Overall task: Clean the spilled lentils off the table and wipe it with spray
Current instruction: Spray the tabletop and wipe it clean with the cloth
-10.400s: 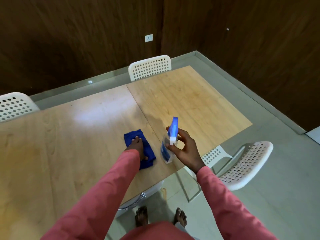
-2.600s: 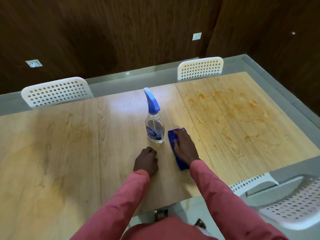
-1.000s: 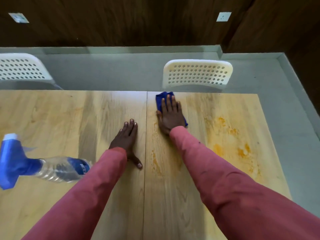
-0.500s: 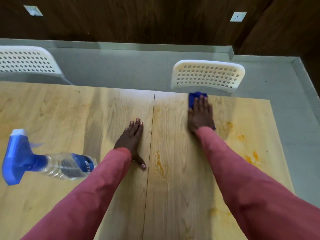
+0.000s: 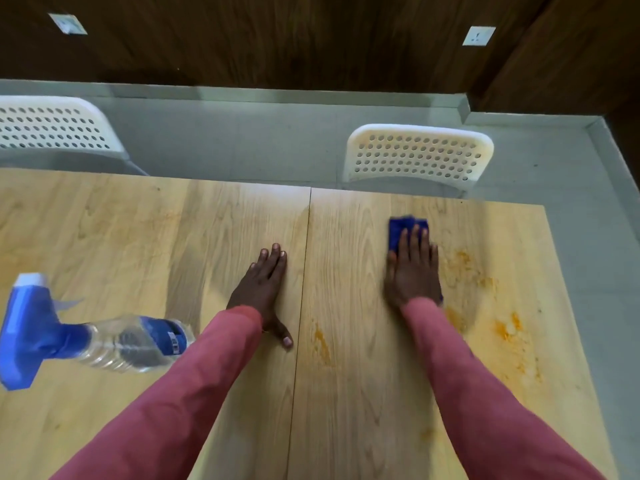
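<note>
Blue cloth is pressed flat on the desk under the right hand, orange residue beside it.

The right hand (image 5: 412, 271) is laid with straight fingers on the blue cloth (image 5: 407, 228), which is seen near the far edge of the desk (image 5: 104, 230), just left of the orange smears (image 5: 505, 327). The left hand (image 5: 263, 289) is spread flat on bare wood beside the centre seam, nothing being gripped. The spray bottle (image 5: 86, 337) is seen at the left, well apart from both hands; whether it stands or lies cannot be told through the wide lens. The cloth is judged soft and limp, so it is best driven by a flat palm rather than pinched. The bottle is judged light, thin-walled and possibly slick, best taken at the neck under the trigger. A white chair (image 5: 419, 154) is tucked behind the far edge.
</note>
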